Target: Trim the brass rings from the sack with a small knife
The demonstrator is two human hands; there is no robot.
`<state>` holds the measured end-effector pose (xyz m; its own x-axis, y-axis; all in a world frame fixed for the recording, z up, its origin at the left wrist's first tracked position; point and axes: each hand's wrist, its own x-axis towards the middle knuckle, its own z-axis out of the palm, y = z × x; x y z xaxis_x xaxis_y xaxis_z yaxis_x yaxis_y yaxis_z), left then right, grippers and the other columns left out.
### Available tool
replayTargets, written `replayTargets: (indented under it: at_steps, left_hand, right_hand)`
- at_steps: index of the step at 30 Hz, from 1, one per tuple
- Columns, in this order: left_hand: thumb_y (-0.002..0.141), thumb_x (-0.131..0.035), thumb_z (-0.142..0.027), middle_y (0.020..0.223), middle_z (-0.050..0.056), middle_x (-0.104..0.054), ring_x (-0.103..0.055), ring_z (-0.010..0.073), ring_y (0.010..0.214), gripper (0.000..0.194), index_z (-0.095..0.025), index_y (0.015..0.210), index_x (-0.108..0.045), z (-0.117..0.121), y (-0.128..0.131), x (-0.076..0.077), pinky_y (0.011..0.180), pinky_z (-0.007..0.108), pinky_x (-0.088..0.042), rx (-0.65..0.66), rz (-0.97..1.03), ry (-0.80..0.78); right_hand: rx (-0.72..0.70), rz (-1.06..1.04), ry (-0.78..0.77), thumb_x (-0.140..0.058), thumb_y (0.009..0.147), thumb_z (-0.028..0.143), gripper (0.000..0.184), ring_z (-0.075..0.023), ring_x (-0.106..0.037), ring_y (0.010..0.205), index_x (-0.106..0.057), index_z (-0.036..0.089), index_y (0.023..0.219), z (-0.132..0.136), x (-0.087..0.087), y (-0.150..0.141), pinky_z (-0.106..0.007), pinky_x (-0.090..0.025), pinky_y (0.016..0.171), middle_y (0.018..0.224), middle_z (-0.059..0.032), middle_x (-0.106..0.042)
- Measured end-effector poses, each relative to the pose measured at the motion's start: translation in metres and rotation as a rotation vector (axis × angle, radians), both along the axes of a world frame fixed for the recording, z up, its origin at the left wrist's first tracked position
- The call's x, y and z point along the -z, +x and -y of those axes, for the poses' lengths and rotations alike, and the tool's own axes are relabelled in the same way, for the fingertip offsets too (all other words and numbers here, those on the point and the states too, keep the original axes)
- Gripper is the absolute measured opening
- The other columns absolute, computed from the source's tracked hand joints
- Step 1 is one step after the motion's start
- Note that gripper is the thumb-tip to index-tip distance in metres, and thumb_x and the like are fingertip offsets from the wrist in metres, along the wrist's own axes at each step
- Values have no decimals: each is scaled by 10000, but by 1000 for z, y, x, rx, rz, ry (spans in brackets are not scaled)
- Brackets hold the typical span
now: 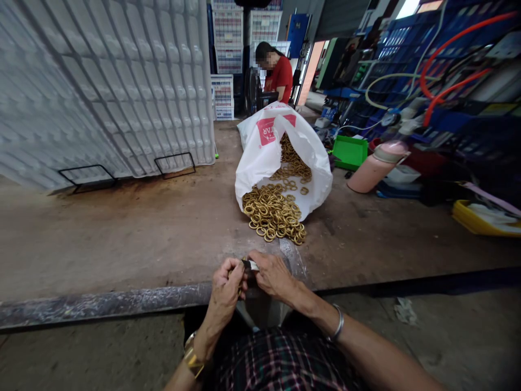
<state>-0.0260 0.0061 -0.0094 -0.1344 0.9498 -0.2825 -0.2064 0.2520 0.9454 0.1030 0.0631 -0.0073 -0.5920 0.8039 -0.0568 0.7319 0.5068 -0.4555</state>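
My left hand (227,282) and my right hand (273,276) meet at the near edge of a brown worktable (142,233). Both are closed around a small dark and silver object (249,265) pinched between them; I cannot make out what it is. Just beyond my hands lies a heap of brass rings (274,214), spilling out of a white plastic bag (260,152) with red print that lies open on its side. I wear a gold watch on the left wrist and a silver bangle on the right.
A tall stack of white moulded trays (106,81) leans at the left. A person in a red shirt (279,73) works at the far end near white crates. At the right are a green bin (350,152), a pink cylinder (372,168), hoses and a yellow tray (484,220).
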Motion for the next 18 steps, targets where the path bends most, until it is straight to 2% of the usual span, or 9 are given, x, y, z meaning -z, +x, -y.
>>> replayTargets:
  at_steps: [6, 10, 12, 15, 18]
  left_hand:
    - [749, -524, -522, 567, -50, -485, -448, 65, 432, 356, -173, 702, -466, -1, -1, 4, 385, 167, -370, -2, -69, 27]
    - [756, -526, -508, 525, -50, -476, -427, 63, 419, 346, -174, 681, -472, 5, -3, -3, 399, 166, -361, 37, -128, 72]
    - [774, -513, -492, 518, -45, -479, -423, 62, 418, 335, -175, 673, -474, 13, -2, -11, 411, 167, -364, 118, -112, 72]
    - [784, -500, -486, 525, -37, -491, -426, 65, 410, 323, -178, 689, -486, 29, 3, -19, 402, 167, -357, 337, -34, 22]
    - [764, -522, -478, 555, -30, -517, -423, 64, 399, 304, -183, 702, -485, 41, 3, -7, 368, 157, -320, 492, 37, -145]
  right_hand:
    - [-54, 26, 6, -425, 734, 119, 239, -147, -563, 650, -551, 180, 928, -1, 1, 1, -239, -274, 559, 758, -43, -652]
    - [-99, 86, -35, -430, 742, 127, 252, -159, -576, 656, -561, 179, 951, -6, -4, 2, -238, -264, 539, 751, -52, -657]
    - [-50, 149, -6, -434, 740, 137, 258, -169, -579, 647, -564, 167, 961, -10, -2, 3, -246, -256, 534, 750, -68, -659]
    - [37, 206, 41, -436, 733, 137, 245, -172, -579, 632, -566, 152, 940, -16, 4, 8, -254, -258, 538, 724, -80, -656]
    - [102, 154, 120, -424, 740, 123, 234, -169, -589, 675, -557, 166, 928, -22, 9, 17, -251, -285, 572, 747, -63, -657]
